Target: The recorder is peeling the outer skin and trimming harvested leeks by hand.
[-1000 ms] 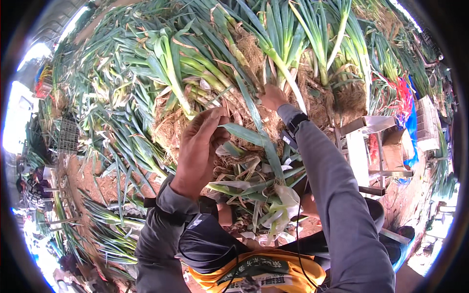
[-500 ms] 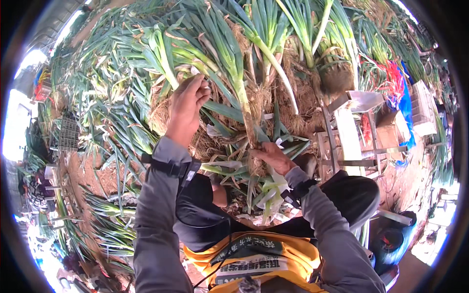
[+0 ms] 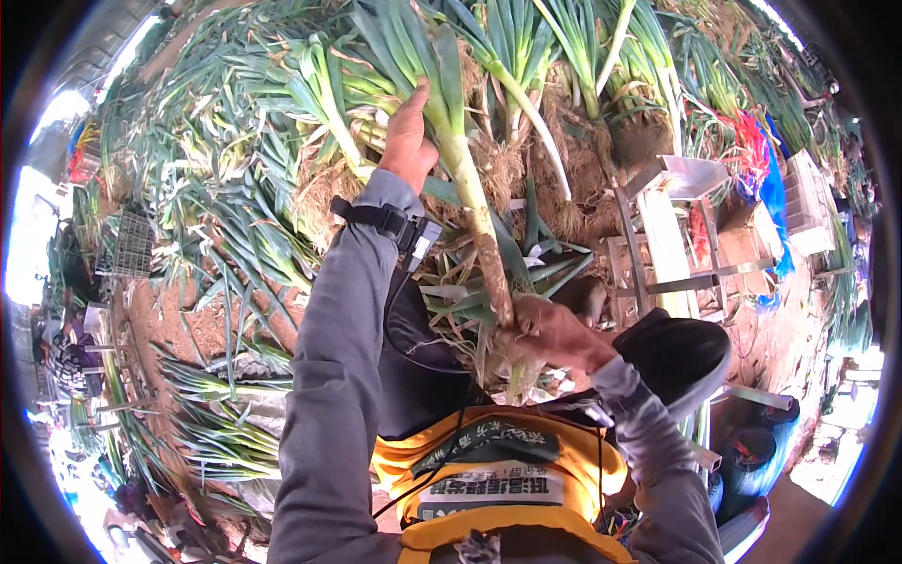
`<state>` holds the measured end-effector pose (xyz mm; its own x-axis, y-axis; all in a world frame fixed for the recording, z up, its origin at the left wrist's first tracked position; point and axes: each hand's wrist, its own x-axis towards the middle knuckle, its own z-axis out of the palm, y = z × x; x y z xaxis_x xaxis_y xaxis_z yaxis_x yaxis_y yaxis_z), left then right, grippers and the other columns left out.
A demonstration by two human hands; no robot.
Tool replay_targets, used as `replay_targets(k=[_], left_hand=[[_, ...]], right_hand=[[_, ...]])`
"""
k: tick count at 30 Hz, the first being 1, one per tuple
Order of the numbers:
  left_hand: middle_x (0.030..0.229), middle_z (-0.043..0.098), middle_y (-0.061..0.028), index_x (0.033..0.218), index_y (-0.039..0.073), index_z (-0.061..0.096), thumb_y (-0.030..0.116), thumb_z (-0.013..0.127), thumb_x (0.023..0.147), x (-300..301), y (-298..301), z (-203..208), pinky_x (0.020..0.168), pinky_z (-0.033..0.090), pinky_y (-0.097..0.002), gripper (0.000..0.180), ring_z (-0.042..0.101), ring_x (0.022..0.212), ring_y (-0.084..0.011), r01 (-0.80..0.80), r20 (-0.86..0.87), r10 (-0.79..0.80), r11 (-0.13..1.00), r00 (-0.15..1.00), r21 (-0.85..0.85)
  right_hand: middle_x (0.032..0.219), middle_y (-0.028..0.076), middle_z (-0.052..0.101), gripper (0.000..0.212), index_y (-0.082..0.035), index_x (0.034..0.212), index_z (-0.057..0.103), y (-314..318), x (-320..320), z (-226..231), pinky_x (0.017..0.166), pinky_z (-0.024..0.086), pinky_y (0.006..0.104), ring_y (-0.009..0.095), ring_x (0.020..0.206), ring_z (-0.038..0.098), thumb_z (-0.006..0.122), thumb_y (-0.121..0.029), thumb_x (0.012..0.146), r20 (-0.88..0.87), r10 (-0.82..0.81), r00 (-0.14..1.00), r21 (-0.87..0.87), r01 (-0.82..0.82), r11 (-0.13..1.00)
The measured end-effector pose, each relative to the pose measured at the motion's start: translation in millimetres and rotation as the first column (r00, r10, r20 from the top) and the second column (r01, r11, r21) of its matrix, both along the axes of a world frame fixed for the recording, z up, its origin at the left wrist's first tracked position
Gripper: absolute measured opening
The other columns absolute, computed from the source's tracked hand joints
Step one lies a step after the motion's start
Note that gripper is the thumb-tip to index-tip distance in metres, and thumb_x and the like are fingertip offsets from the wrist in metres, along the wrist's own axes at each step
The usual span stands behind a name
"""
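Observation:
A long leek [image 3: 484, 226] slants in front of me, its green leaves pointing away and its brown-skinned root end near my lap. My right hand [image 3: 556, 331] is closed around that root end, fingers curled. My left hand [image 3: 410, 141] is closed at the upper stalk where the leaves fan out; some of its fingers are hidden. Peeled leaves and stringy roots hang below my right hand. Just left of my left hand lies another leek [image 3: 338, 132] with a pale stalk.
More leeks [image 3: 517, 56] with earthy roots are heaped ahead. A metal-framed stand [image 3: 676, 179] is at the right, near a cardboard box [image 3: 752, 235] and blue and red strands [image 3: 752, 150]. Leek bundles [image 3: 225, 423] lie on the ground at left, below a wire crate [image 3: 127, 244].
My left hand has moved right onto the leek's upper stalk. My right hand has come closer to my lap, drawing the leek's root end with it.

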<state>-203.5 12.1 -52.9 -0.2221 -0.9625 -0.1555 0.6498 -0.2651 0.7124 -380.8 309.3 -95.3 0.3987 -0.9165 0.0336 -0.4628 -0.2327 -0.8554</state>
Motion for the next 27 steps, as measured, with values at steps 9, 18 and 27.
replay_targets(k=[9, 18, 27], left_hand=[[0.111, 0.067, -0.0061, 0.121, 0.006, 0.061, 0.028, 0.068, 0.095, 2, 46, 40, 0.086, 0.056, -0.0377, 0.035, 0.065, 0.099, -0.0205, 0.04, -0.084, -0.072, 0.944, 0.994, -0.329], [0.103, 0.069, -0.0077, 0.114, 0.002, 0.062, 0.034, 0.066, 0.095, 49, 36, 41, 0.081, 0.057, -0.0334, 0.037, 0.067, 0.089, -0.0175, -0.038, -0.105, -0.004, 0.919, 0.994, -0.393], [0.091, 0.067, -0.0116, 0.103, -0.001, 0.061, 0.032, 0.071, 0.092, 76, 18, 41, 0.077, 0.056, -0.0334, 0.036, 0.066, 0.082, -0.0214, -0.026, -0.093, -0.006, 0.939, 0.996, -0.342]], right_hand=[[0.104, 0.019, 0.071, 0.049, 0.004, 0.118, 0.064, -151, 21, 76, 0.081, 0.056, 0.034, 0.024, 0.09, 0.07, 0.071, -0.036, 0.091, 0.206, -0.313, 0.927, -0.211, 0.355, 0.911], [0.102, 0.002, 0.067, 0.027, -0.003, 0.111, 0.063, -191, 65, 103, 0.079, 0.05, 0.023, 0.008, 0.092, 0.06, 0.075, -0.012, 0.089, 0.441, -0.128, 0.888, 0.045, 0.121, 0.992], [0.092, -0.001, 0.068, 0.015, -0.006, 0.101, 0.068, -153, 79, 82, 0.074, 0.046, 0.0228, 0.006, 0.082, 0.057, 0.074, -0.007, 0.088, 0.797, -0.128, 0.59, 0.069, 0.122, 0.99]])
